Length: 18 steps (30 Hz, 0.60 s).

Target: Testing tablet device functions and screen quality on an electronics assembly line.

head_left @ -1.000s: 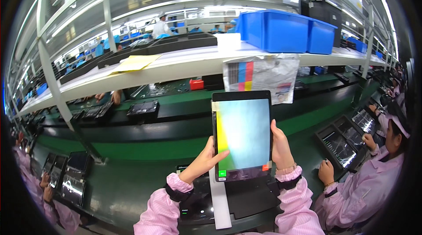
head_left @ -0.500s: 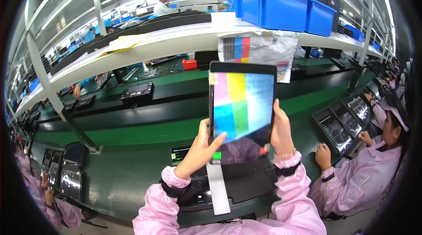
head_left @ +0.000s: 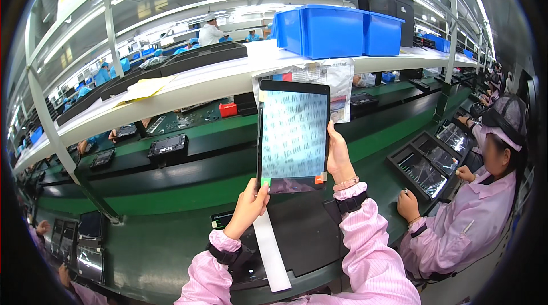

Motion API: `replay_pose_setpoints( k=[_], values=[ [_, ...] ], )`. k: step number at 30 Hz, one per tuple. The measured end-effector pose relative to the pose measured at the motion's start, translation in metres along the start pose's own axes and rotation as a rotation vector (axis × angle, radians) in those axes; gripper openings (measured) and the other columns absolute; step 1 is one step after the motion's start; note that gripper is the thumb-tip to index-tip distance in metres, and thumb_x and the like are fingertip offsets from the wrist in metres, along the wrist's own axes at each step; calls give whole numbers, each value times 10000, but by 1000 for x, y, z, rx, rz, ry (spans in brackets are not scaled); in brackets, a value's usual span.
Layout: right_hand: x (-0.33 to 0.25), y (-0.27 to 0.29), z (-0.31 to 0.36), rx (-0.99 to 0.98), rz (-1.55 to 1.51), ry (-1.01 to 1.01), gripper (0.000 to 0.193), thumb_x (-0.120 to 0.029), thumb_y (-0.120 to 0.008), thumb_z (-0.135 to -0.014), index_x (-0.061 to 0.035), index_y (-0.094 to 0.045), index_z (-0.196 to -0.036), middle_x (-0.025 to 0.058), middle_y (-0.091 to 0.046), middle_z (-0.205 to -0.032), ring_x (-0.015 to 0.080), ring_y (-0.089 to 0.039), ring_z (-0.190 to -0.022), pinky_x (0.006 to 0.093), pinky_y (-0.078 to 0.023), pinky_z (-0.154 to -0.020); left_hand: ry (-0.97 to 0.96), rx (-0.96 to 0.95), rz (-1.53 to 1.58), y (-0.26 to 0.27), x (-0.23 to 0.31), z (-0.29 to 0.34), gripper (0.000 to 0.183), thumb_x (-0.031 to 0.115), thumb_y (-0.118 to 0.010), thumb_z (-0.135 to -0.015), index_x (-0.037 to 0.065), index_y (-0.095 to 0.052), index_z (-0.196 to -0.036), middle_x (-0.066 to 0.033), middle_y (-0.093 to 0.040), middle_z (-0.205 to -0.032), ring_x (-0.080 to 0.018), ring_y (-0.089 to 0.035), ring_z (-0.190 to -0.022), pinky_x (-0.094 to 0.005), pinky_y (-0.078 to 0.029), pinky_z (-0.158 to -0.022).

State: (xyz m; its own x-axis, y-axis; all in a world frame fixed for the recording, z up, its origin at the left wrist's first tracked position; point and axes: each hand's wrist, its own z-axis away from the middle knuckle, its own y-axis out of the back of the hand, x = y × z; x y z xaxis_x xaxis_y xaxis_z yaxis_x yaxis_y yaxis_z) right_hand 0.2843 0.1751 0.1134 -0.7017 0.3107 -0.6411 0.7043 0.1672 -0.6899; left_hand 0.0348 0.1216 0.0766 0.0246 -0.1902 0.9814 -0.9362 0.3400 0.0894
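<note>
From left, flat dark devices [head_left: 91, 262] lie on the green surface [head_left: 142, 242] near another person's hand [head_left: 43, 227], with a slanting metal post [head_left: 51, 116] standing in front of the line; a yellow sheet [head_left: 147, 87] rests on a white shelf [head_left: 188, 91], and below it sit a black device [head_left: 168, 146] and a small red bin [head_left: 228, 109]. At center, a white strip [head_left: 271, 253] has a dark glossy device [head_left: 248, 262] to its left and a flat black panel [head_left: 305, 242] to its right, while blue bins [head_left: 334, 31] stand on the shelf above a silvery printed bag [head_left: 342, 93], partly blocked by a raised tablet [head_left: 294, 136]. At right, a co-worker in pink [head_left: 474, 219] sits by a tray of devices [head_left: 404, 173]. The left hand [head_left: 249, 208] pinches the tablet's lower left corner, thumb by a green patch [head_left: 266, 181]; the right hand [head_left: 339, 153] clasps its right edge, above an orange patch [head_left: 318, 179], so the lit tablet is held upright between both hands, clear of the surface
</note>
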Motion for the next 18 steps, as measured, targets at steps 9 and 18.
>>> replay_pose_setpoints(
  k=[9,18],
  values=[
    [-5,4,3,7,-7,5,387,-342,-441,-983,-2,-585,-1101,70,-630,-1065,150,-596,-944,311,-482,-831,1,37,-12,-7,-4,-3,239,242,-485,-973,44,-426,-853,-9,-494,-590,-42,-400,-434,-215,-292,-383],
    [-8,8,-1,-18,19,4,414,-358,-408,-991,-6,-546,-1161,75,-600,-1132,181,-571,-1001,332,-458,-876,-17,26,-117,-10,7,-2,255,259,-517,-957,15,-477,-892,-33,-548,-624,-69,-498,-472,-224,-384,-443]
  ],
)
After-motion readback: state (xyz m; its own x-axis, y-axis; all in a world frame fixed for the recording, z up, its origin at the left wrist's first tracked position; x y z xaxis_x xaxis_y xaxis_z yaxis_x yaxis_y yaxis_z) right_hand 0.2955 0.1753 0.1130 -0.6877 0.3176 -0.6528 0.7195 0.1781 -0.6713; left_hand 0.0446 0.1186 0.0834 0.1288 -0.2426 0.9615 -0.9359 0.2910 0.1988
